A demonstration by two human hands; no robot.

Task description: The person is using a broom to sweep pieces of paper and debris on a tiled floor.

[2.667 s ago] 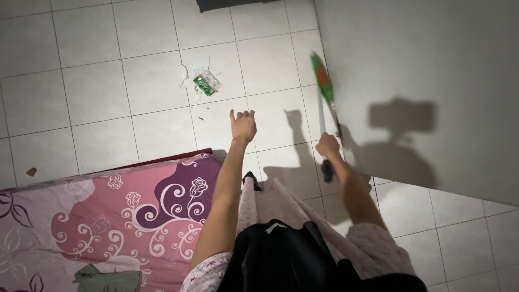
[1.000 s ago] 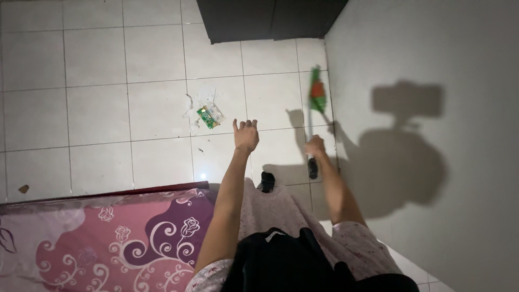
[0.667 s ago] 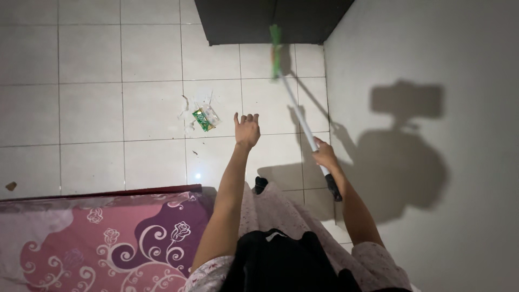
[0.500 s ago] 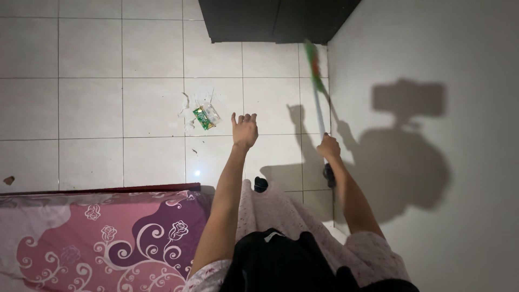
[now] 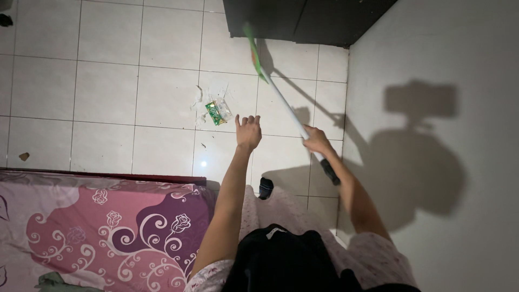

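1. Broom [image 5: 281,97] is slanting over the white tile floor [image 5: 108,92], its green head far by the dark cabinet [image 5: 308,21].
2. Right hand [image 5: 316,141] is wrapping its fingers round the pale handle; keeping that grip firm helps.
3. Left hand [image 5: 248,131] is hanging free, fingers loosely spread.
4. Green wrapper [image 5: 218,112] and scraps are lying left of the broom, with the pink mattress [image 5: 108,227] near; short strokes toward them seem best.

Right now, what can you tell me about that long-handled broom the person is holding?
The broom has a thin white pole, a black grip at its near end and a green head with an orange patch, blurred so its bristles cannot be made out. It looks like plastic. It slants away from the person toward the dark cabinet, head low over the white tiled floor. The right hand is closed round the pole just above the grip; the left hand is apart from it.
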